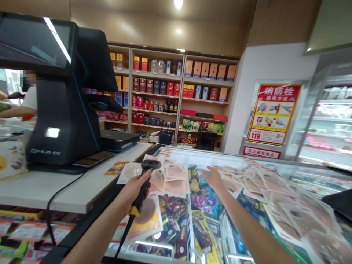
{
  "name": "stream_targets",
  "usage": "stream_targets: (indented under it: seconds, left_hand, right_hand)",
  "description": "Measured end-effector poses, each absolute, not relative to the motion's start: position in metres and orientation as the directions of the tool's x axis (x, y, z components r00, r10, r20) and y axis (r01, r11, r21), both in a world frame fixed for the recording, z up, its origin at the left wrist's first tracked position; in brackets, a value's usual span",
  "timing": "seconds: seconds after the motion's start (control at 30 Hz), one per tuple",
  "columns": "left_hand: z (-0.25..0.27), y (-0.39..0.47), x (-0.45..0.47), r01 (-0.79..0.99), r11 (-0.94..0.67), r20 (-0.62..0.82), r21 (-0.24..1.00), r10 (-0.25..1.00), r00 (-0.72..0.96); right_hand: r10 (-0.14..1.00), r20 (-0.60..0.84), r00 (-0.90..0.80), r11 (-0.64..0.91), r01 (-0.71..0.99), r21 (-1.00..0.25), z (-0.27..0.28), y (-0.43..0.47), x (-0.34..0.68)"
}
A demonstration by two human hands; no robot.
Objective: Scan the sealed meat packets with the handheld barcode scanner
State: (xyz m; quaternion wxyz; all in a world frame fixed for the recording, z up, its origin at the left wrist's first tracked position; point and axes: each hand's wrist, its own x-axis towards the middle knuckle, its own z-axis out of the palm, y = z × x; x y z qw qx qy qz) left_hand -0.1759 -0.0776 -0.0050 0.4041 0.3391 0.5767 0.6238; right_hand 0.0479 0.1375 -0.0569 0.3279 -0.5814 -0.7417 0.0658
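Observation:
My left hand (136, 189) is wrapped around the handle of a black barcode scanner (150, 165) with a yellow band at its base and a cord hanging down. Around the scanner, flat clear packets (174, 172) lie spread over the glass top of a chest freezer. Farther right, my right hand (214, 179) reaches over the freezer with fingers apart and nothing visible in it. Blue and purple ice-cream wrappers (205, 200) show below and beside it. More flat packets (275, 187) are heaped to the right of that hand. Whether its fingertips touch anything, I cannot tell.
A black checkout terminal (63, 121) stands on the white counter (68, 190) at left, with a phone (95, 158) in front. Behind are shelves of boxed goods (156, 87). A red fire-hydrant sign (275, 113) hangs at right. Another person's arm (20, 110) shows far left.

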Motion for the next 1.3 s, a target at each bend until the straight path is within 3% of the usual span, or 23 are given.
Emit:
stream_targets:
  seconds: [0.2,0.37,0.57,0.67,0.73,0.87,0.97,1.03,1.17,1.3]
  left_hand:
    - [0.002,-0.067,-0.143,-0.091,-0.023,-0.014,0.996,0.922,-0.386]
    - [0.001,-0.059,-0.121,-0.094,0.001,-0.036,0.996,0.928,-0.371]
    - [-0.002,-0.051,-0.112,-0.124,0.032,-0.071,0.992,0.942,-0.328]
    - [-0.003,-0.051,-0.112,-0.119,0.025,-0.063,0.993,0.944,-0.323]
    - [-0.003,-0.052,-0.113,-0.117,0.016,-0.054,0.993,0.943,-0.329]
    - [-0.003,-0.051,-0.114,-0.121,0.039,-0.078,0.992,0.937,-0.340]
    - [-0.004,-0.051,-0.114,-0.130,0.045,-0.087,0.990,0.935,-0.344]
    - [-0.004,-0.051,-0.114,-0.132,0.029,-0.073,0.991,0.938,-0.339]
    - [-0.003,-0.051,-0.110,-0.138,0.061,-0.099,0.989,0.953,-0.287]
    - [0.000,-0.049,-0.102,-0.136,0.055,-0.086,0.989,0.968,-0.236]
  right_hand:
    - [0.941,0.338,-0.019,0.116,0.956,-0.270,-0.065,0.147,0.132]
    - [0.971,0.238,-0.013,0.048,0.989,-0.143,-0.061,0.136,0.147]
    - [0.985,0.145,-0.094,0.107,0.991,-0.084,-0.043,0.121,0.139]
    - [0.987,0.145,-0.075,0.084,0.995,-0.060,-0.040,0.119,0.133]
    - [0.977,0.165,-0.133,0.147,0.986,-0.076,-0.040,0.121,0.129]
    - [0.935,0.134,-0.327,0.347,0.922,-0.171,-0.043,0.128,0.124]
    - [0.922,0.028,-0.387,0.381,0.887,-0.261,-0.045,0.131,0.125]
    - [0.921,0.007,-0.389,0.359,0.846,-0.394,-0.047,0.130,0.128]
    - [0.961,0.196,-0.193,0.269,0.513,-0.815,-0.052,0.130,0.128]
    - [0.949,0.309,0.062,0.295,0.169,-0.940,-0.059,0.137,0.120]
